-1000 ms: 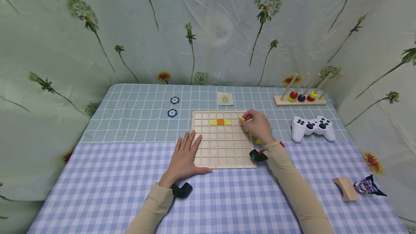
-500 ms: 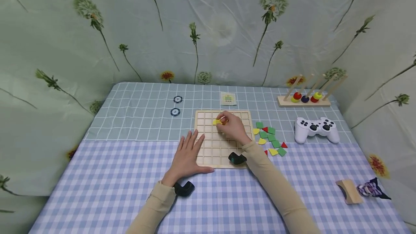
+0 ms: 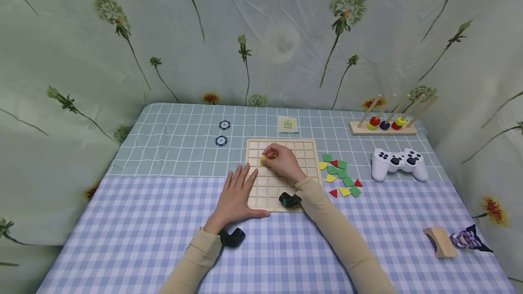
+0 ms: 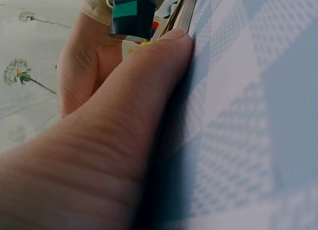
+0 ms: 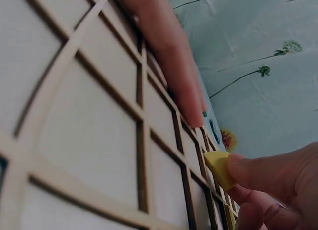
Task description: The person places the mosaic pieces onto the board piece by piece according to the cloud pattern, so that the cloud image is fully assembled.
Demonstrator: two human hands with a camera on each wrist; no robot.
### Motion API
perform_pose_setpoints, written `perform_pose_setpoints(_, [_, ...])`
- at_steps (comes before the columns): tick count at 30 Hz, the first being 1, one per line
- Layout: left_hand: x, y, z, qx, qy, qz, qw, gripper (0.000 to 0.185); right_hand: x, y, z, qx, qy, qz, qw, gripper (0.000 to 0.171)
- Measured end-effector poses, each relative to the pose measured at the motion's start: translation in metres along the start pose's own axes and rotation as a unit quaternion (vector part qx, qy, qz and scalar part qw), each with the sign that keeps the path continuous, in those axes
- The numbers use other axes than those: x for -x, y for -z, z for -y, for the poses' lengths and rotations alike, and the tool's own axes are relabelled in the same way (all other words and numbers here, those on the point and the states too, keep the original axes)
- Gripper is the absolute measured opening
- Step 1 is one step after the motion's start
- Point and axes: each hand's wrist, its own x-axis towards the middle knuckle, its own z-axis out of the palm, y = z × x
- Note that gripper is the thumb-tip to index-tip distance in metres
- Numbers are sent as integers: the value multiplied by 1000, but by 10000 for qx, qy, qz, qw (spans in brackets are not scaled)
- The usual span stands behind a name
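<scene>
Leftward over the wooden grid board (image 3: pixel 302 151) went the right hand (image 3: pixel 281 163), pinching a yellow piece (image 5: pixel 218 169).

Your left hand (image 3: pixel 235 196) lies flat on the grid board's (image 3: pixel 304 155) near-left corner while your right hand (image 3: pixel 282 163) pinches a yellow tile (image 3: pixel 263 160) over its cells, loose tiles (image 3: pixel 340 173) just beside the board.

The head camera looks down from up high and sees the whole table (image 3: pixel 122 239). The left wrist camera sits very low and close behind the left hand (image 4: pixel 114 140), and the right wrist camera lies almost on the wooden grid board (image 5: pixel 89 140). All three see that board (image 3: pixel 304 149).
</scene>
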Motion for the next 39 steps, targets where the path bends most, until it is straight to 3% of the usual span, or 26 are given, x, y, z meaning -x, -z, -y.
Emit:
perform_pose_setpoints(10, [-1,0,-2,51,2,26,10000,120,-1,0,-2,813,86,71,9966,9])
perform_pose_setpoints(19, [-1,-2,-1,100,-37,-6,9999,119,0,3,-2,1610,207,157,9866,10])
perform_pose_setpoints(25, [-1,-3,-1,54,10,-1,10000,120,3,9,-3,1758,326,200,9837,9])
perform_pose_setpoints(28, [-1,-3,-1,64,3,16,10000,120,6,20,-6,1598,355,218,9863,12])
perform_pose_setpoints(33, [-1,-2,-2,46,16,53,10000,119,15,55,-19,1311,271,-159,9909,16])
perform_pose_setpoints(39, [1,1,-1,5,58,76,10000,118,30,101,-44,1556,3,-563,9862,17])
